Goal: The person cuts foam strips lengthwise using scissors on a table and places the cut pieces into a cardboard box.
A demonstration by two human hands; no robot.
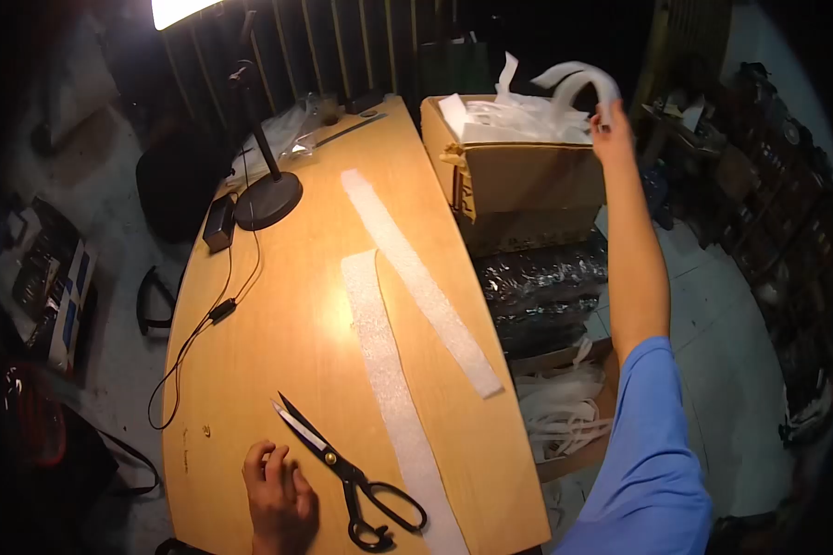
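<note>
My right hand (611,129) is stretched out to the far right, pinching a curled white foam strip (578,76) over the cardboard box (528,176). More white strips (514,120) fill that box. My left hand (279,499) rests at the near edge of the table (278,356), its fingers loosely bent with nothing in them. Just right of it lie black-handled scissors (342,470), blades slightly apart. Two flat white foam strips lie on the tabletop: a longer near strip (389,370) and a slanting far strip (426,287).
A lit desk lamp (268,199) stands at the back left, its cable (222,310) running along the left edge. Clear plastic bags (292,134) and a dark ruler-like bar (350,129) lie behind it. Below the table's right side sits another box of white strips (565,412).
</note>
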